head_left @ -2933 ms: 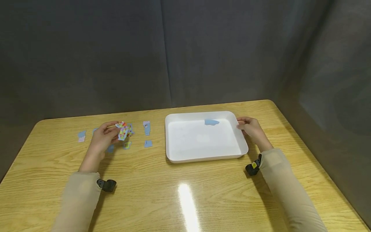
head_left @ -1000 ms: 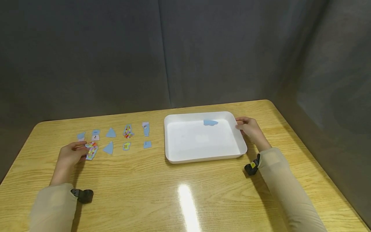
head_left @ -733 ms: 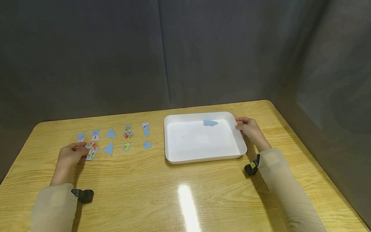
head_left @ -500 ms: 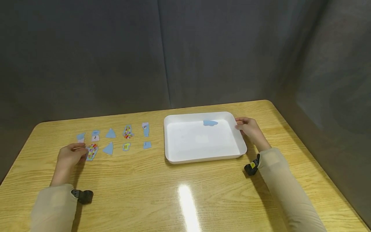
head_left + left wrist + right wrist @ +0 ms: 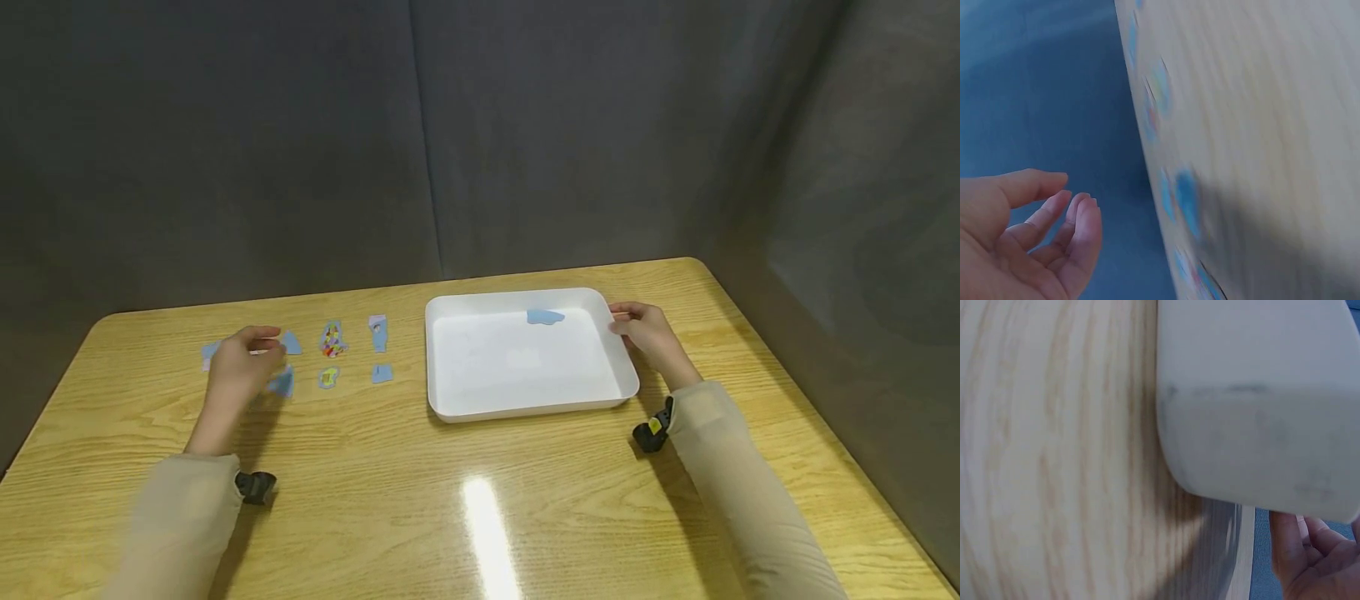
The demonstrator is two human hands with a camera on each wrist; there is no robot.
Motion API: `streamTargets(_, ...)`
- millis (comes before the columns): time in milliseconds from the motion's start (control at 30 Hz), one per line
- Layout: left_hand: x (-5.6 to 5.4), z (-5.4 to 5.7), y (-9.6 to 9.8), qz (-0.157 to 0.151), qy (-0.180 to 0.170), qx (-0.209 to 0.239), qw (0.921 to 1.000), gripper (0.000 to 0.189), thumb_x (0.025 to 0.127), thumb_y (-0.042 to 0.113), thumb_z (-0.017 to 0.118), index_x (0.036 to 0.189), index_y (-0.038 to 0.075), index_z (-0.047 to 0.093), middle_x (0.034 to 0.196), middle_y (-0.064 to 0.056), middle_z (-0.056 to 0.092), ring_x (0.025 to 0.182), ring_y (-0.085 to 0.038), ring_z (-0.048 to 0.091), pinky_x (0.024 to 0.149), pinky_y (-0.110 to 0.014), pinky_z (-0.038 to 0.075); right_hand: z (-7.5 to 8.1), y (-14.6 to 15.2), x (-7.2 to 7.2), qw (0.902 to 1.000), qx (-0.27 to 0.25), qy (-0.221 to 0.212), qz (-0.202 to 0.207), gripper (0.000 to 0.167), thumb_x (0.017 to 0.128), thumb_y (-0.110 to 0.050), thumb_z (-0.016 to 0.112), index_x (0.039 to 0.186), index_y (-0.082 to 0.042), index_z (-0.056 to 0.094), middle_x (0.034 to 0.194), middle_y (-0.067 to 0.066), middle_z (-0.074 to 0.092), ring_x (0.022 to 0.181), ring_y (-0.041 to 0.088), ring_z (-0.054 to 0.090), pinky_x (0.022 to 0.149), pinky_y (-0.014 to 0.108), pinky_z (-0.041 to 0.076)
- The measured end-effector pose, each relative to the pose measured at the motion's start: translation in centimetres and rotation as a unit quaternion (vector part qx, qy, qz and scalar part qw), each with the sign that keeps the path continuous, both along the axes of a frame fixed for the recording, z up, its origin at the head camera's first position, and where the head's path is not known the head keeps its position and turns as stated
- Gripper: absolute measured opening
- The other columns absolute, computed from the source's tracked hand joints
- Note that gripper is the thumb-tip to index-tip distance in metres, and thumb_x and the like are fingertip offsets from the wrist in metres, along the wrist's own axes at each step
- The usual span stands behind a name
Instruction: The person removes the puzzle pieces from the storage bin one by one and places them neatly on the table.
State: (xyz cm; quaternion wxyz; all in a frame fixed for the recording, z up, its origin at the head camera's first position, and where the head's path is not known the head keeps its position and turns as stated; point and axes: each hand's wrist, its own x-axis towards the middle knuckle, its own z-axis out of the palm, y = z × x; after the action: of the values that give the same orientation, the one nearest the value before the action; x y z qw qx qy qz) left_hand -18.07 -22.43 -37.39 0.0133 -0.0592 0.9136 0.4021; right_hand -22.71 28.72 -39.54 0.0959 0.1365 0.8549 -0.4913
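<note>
My left hand hovers over the left group of paper puzzle pieces, its fingers loosely bent and holding nothing. In the left wrist view, a gap shows between thumb and fingertips of this left hand. Beside it lie two blue triangular pieces, partly covered; a blue-and-pink piece shows at its left. The multicoloured piece at the lower left is hidden behind the hand. My right hand holds the right edge of a white tray. In the right wrist view its fingers reach behind the tray's end.
Right of the left hand lie a multicoloured piece, a yellow-centred piece, a tall blue piece and a small blue one. One blue piece sits inside the tray near its back wall. A dark curtain stands behind the table.
The left hand carried a multicoloured piece leftward, set it down at the lower left of the group and let go. It has since moved up and right. The right hand stays at the tray.
</note>
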Motion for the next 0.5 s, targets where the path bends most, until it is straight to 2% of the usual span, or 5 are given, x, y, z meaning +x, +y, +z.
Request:
streamTargets(67, -0.3, 0.5, 1.9, -0.021, 0.008, 0.006, 0.9997, 0.043, 0.097, 0.017, 0.048, 0.134, -0.004, 0.049, 0.124, -0.028, 0.056, 0.101, -0.036, 0.06, 0.066, -0.023, 0.045, 0.0, 0.0, 0.0, 1.0, 0.0, 0.001, 0.0, 0.044, 0.095, -0.008, 0.05, 0.138, 0.002, 0.044, 0.128, 0.02, 0.05, 0.093, 0.015, 0.052, 0.068, 0.015, 0.047)
streamTargets(133, -0.6, 1.0, 3.9, -0.041, 0.014, 0.013, 0.999, 0.042, 0.097, 0.017, 0.048, 0.134, -0.003, 0.049, 0.125, -0.027, 0.056, 0.111, -0.04, 0.056, 0.074, -0.028, 0.049, -0.1, -0.1, -0.1, 1.0, 0.002, 0.002, 0.001, 0.045, 0.095, -0.009, 0.051, 0.138, 0.002, 0.045, 0.127, 0.019, 0.05, 0.092, 0.014, 0.052, 0.068, 0.015, 0.047)
streamTargets(267, -1.4, 1.4, 7.6, -0.075, 0.023, 0.043, 0.996, 0.039, 0.097, 0.013, 0.051, 0.133, -0.001, 0.05, 0.126, -0.024, 0.057, 0.114, -0.04, 0.055, 0.088, -0.041, 0.051, -0.1, -0.1, -0.1, 1.0, 0.0, 0.004, 0.002, 0.044, 0.095, -0.008, 0.051, 0.138, 0.002, 0.045, 0.125, 0.019, 0.051, 0.09, 0.012, 0.052, 0.067, 0.015, 0.047)
streamTargets(333, -1.9, 1.6, 9.3, -0.085, 0.031, 0.055, 0.9944, 0.038, 0.096, 0.012, 0.052, 0.132, -0.001, 0.051, 0.124, -0.023, 0.058, 0.114, -0.038, 0.055, 0.092, -0.044, 0.051, -0.1, -0.2, 0.0, 1.0, -0.001, 0.004, 0.003, 0.044, 0.095, -0.008, 0.051, 0.138, 0.002, 0.045, 0.125, 0.019, 0.051, 0.089, 0.012, 0.052, 0.068, 0.015, 0.047)
streamTargets(500, -2.8, 1.9, 13.6, -0.102, 0.04, 0.061, 0.9921, 0.035, 0.094, 0.01, 0.054, 0.128, 0.002, 0.055, 0.121, -0.019, 0.062, 0.11, -0.033, 0.06, 0.091, -0.041, 0.052, -0.2, -0.3, 0.0, 1.0, -0.004, 0.005, 0.002, 0.044, 0.095, -0.008, 0.051, 0.138, 0.002, 0.045, 0.126, 0.02, 0.051, 0.091, 0.012, 0.052, 0.068, 0.014, 0.047)
